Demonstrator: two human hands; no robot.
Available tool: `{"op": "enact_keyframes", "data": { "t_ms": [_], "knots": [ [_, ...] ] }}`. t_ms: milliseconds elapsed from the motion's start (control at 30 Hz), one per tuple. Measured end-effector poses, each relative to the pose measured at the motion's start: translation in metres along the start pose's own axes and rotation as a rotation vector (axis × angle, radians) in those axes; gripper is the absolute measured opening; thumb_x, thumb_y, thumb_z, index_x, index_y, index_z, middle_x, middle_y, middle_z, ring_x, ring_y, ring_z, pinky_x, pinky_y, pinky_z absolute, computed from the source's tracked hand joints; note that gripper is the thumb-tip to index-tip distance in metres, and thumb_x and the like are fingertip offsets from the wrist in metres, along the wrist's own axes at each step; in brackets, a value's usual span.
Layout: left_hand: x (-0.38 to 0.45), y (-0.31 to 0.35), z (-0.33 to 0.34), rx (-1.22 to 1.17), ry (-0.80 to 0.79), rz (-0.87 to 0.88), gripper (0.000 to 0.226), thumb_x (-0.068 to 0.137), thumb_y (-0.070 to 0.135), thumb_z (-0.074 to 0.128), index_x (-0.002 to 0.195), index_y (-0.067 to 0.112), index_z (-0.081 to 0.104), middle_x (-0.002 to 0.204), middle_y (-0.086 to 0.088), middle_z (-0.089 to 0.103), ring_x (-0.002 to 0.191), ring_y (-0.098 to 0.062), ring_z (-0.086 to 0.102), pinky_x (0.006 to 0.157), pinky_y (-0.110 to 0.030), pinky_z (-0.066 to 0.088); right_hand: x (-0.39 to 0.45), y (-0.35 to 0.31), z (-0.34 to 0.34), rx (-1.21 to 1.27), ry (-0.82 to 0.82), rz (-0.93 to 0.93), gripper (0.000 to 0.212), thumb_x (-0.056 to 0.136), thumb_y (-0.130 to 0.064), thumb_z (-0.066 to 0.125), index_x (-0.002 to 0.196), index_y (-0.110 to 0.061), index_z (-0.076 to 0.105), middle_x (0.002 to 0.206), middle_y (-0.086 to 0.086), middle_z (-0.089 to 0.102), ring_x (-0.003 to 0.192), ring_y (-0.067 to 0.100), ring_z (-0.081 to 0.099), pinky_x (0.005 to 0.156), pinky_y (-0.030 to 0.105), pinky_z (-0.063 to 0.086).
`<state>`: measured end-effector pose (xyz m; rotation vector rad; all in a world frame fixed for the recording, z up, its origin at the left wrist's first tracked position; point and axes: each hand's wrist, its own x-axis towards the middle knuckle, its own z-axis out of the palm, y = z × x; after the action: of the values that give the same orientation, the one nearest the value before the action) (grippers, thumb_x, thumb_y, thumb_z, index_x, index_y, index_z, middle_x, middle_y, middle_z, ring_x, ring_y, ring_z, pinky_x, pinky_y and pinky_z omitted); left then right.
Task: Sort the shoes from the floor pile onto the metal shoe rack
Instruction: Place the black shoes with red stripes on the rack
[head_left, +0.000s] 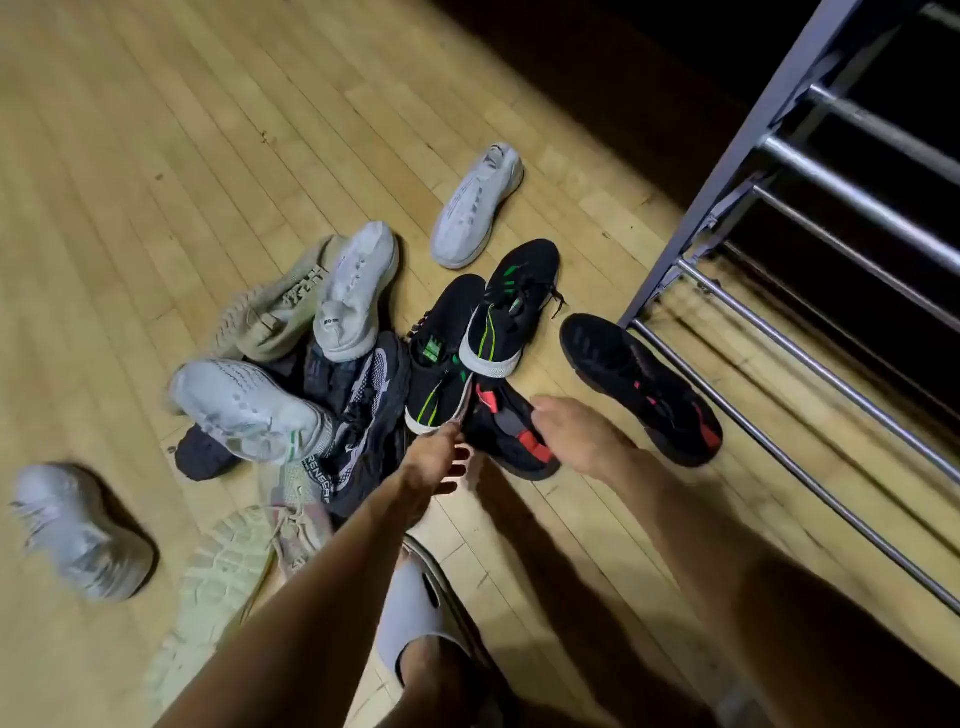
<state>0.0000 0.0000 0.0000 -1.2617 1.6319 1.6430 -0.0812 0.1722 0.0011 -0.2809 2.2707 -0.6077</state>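
Note:
A pile of several shoes lies on the wooden floor. My left hand (436, 462) reaches in with fingers apart, its tip at the heel of a black-and-green sneaker (441, 358). My right hand (576, 431) rests its curled fingers on a black-and-red shoe (511, 431); whether it grips is unclear. Its matching black-and-red shoe (644, 389) lies just right, by the foot of the metal shoe rack (727, 171). No shoes show on the rack's bars (831, 374).
A second black-and-green sneaker (514, 306), a lone white sneaker (478, 208), beige shoes (280, 306), white sneakers (244, 410) and a dark grey trainer (363, 410) crowd the left. Another white shoe (78, 530) lies apart. My foot wears a grey slide (410, 597).

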Motion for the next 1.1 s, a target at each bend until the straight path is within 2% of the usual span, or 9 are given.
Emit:
{"op": "enact_keyframes", "data": {
  "t_ms": [67, 133, 333, 533, 667, 800, 867, 967, 1100],
  "knots": [
    [0.001, 0.001, 0.005, -0.014, 0.007, 0.02, 0.034, 0.101, 0.042, 0.038, 0.085, 0.018, 0.057, 0.095, -0.004, 0.061, 0.083, -0.021, 0.055, 0.071, -0.03, 0.044, -0.004, -0.004, 0.008, -0.128, -0.07, -0.001, 0.046, 0.1, -0.031, 0.033, 0.146, -0.033, 0.038, 0.149, 0.002, 0.039, 0.133, 0.03, 0.045, 0.109, 0.04, 0.037],
    [0.0, 0.001, 0.011, -0.015, -0.021, 0.025, 0.034, 0.101, 0.042, 0.037, 0.083, 0.019, 0.055, 0.093, -0.003, 0.062, 0.086, -0.022, 0.056, 0.074, -0.031, 0.045, -0.007, -0.002, 0.017, -0.209, -0.152, 0.028, 0.05, 0.101, -0.023, 0.038, 0.149, -0.036, 0.034, 0.158, -0.001, 0.027, 0.137, 0.029, 0.041, 0.112, 0.04, 0.035],
    [-0.001, 0.001, 0.016, -0.038, -0.012, 0.018, 0.031, 0.099, 0.041, 0.038, 0.081, 0.021, 0.053, 0.099, -0.005, 0.062, 0.087, -0.024, 0.056, 0.073, -0.032, 0.047, 0.001, 0.002, 0.012, -0.337, -0.077, 0.006, 0.033, 0.097, -0.02, 0.049, 0.129, -0.026, 0.052, 0.131, 0.004, 0.056, 0.115, 0.029, 0.056, 0.092, 0.035, 0.045],
    [-0.001, 0.006, 0.018, -0.068, -0.002, 0.028, 0.037, 0.1, 0.044, 0.036, 0.071, 0.024, 0.046, 0.089, -0.001, 0.061, 0.081, -0.021, 0.055, 0.069, -0.03, 0.046, -0.003, 0.006, 0.005, -0.395, -0.081, -0.023, 0.018, 0.101, -0.024, 0.046, 0.116, -0.02, 0.055, 0.12, 0.006, 0.059, 0.104, 0.027, 0.058, 0.084, 0.034, 0.047],
    [-0.001, 0.005, 0.014, -0.052, 0.017, 0.035, 0.035, 0.1, 0.042, 0.037, 0.074, 0.023, 0.048, 0.093, -0.002, 0.061, 0.08, -0.019, 0.056, 0.068, -0.03, 0.044, -0.006, 0.001, 0.004, -0.423, -0.099, -0.039, 0.014, 0.099, -0.014, 0.044, 0.11, -0.018, 0.052, 0.115, 0.007, 0.053, 0.092, 0.025, 0.052, 0.077, 0.035, 0.043],
    [-0.003, 0.001, 0.009, -0.031, 0.03, -0.018, 0.035, 0.102, 0.04, 0.038, 0.084, 0.017, 0.057, 0.09, -0.002, 0.062, 0.078, -0.019, 0.057, 0.071, -0.031, 0.046, -0.005, -0.005, 0.005, -0.148, -0.066, 0.026, 0.025, 0.09, -0.011, 0.036, 0.095, -0.023, 0.058, 0.121, 0.003, 0.045, 0.112, 0.027, 0.044, 0.101, 0.042, 0.039],
    [-0.006, 0.002, 0.012, -0.041, 0.007, -0.095, 0.034, 0.102, 0.039, 0.038, 0.085, 0.015, 0.054, 0.086, -0.005, 0.059, 0.076, -0.021, 0.057, 0.074, -0.035, 0.047, -0.005, -0.014, -0.002, -0.034, -0.002, 0.039, 0.029, 0.083, -0.01, 0.036, 0.08, -0.029, 0.058, 0.124, -0.001, 0.048, 0.118, 0.026, 0.042, 0.105, 0.043, 0.036],
    [-0.013, 0.008, 0.026, -0.114, -0.045, -0.197, 0.032, 0.102, 0.037, 0.039, 0.085, 0.012, 0.05, 0.086, -0.009, 0.055, 0.074, -0.025, 0.057, 0.07, -0.036, 0.049, -0.012, -0.02, -0.008, 0.188, -0.016, 0.079, 0.028, 0.085, -0.008, 0.035, 0.077, -0.026, 0.055, 0.11, 0.001, 0.058, 0.098, 0.027, 0.051, 0.083, 0.035, 0.043],
    [-0.018, 0.022, 0.042, -0.215, -0.06, -0.209, 0.027, 0.099, 0.028, 0.039, 0.1, 0.007, 0.055, 0.091, -0.012, 0.059, 0.077, -0.027, 0.058, 0.067, -0.039, 0.051, -0.024, -0.018, -0.008, 0.393, -0.02, 0.066, 0.026, 0.089, -0.007, 0.038, 0.07, -0.022, 0.046, 0.092, 0.004, 0.05, 0.083, 0.022, 0.043, 0.064, 0.032, 0.033]
  ]
}}
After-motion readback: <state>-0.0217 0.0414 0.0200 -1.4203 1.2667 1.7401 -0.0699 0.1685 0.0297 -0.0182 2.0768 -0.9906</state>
